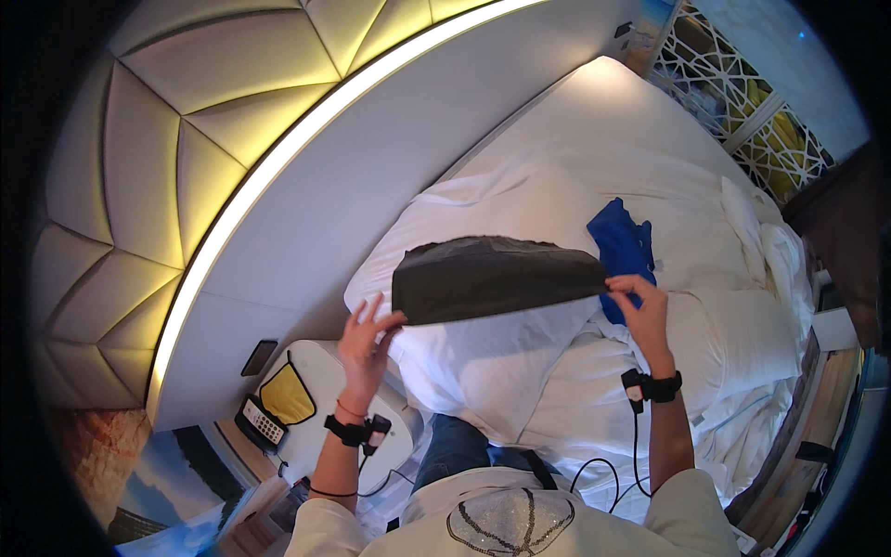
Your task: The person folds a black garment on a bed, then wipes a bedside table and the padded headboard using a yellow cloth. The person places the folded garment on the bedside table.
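Observation:
A folded piece of dark cloth point(498, 278), perhaps a garment, is stretched sideways in the air over the white bedding. My left hand point(367, 334) pinches its lower left corner between thumb and finger, the other fingers spread. At the opposite end, my right hand point(639, 301) grips the right tip between thumb and fingertips. A crumpled blue cloth point(623, 244) lies on the bed just beyond my right hand, partly hidden by that hand and the dark cloth. Black straps with small devices and cables circle both wrists.
The bed point(557, 181) with rumpled white sheets fills the middle. To the left stands a white bedside table point(341, 411) with a telephone point(263, 423) and a yellow cloth point(289, 395). A lit padded headboard point(230, 83) rises behind. A white lattice panel point(748, 104) is at upper right.

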`<control>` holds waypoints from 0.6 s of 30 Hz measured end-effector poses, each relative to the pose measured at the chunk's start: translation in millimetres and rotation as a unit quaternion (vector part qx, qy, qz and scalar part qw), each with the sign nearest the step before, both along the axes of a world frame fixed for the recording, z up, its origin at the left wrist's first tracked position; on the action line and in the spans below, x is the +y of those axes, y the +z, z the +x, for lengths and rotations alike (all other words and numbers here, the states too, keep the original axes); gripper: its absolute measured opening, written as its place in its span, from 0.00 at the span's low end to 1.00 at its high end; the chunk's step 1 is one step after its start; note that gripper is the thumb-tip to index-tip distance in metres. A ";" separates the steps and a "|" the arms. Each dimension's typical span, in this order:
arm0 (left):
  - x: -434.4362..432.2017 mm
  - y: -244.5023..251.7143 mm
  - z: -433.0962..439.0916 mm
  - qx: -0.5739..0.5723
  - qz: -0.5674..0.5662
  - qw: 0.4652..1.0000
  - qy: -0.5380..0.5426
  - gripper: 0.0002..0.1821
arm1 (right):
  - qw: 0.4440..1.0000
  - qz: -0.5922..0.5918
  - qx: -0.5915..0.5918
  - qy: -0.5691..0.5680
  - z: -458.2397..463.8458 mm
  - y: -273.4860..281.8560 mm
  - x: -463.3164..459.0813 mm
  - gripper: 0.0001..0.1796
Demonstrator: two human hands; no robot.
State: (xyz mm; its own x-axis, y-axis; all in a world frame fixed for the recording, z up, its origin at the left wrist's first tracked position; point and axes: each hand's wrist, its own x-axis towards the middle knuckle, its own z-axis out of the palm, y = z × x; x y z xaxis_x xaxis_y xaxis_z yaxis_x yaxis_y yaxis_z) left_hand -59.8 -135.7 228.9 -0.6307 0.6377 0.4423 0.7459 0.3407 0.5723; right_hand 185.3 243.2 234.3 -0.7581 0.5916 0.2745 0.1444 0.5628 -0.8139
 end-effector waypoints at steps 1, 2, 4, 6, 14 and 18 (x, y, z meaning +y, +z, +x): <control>-7.4 -23.5 8.8 -0.015 -0.015 1.000 -0.016 0.13 | 1.000 -0.005 -0.013 0.003 8.3 -18.2 -1.8 0.07; -12.1 -41.3 18.9 -0.014 -0.035 0.999 -0.022 0.14 | 1.000 -0.014 -0.025 0.006 14.5 -32.7 -6.6 0.06; -15.2 -78.6 39.1 -0.018 -0.069 0.997 -0.033 0.14 | 0.999 -0.003 -0.040 0.013 27.0 -70.4 -9.2 0.07; -18.8 -121.1 54.2 -0.043 -0.081 0.995 -0.031 0.13 | 0.998 0.003 -0.059 0.017 35.0 -105.2 -12.7 0.07; -24.0 -219.6 87.0 -0.140 -0.194 0.971 -0.017 0.09 | 0.991 -0.015 -0.129 0.016 61.3 -200.5 -12.6 0.08; -29.3 -211.2 90.9 -0.161 -0.312 0.936 -0.026 0.17 | 0.970 0.016 -0.238 0.035 69.2 -216.6 -9.1 0.10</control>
State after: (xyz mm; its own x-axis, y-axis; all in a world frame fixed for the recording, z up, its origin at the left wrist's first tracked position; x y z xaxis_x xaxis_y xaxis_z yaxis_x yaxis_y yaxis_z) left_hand 31.1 -165.0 17.6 -0.6281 0.7418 -0.2349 0.5932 0.6519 0.4724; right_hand 254.5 234.1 17.7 -0.8419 0.5303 -0.1002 0.4601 0.6083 -0.6467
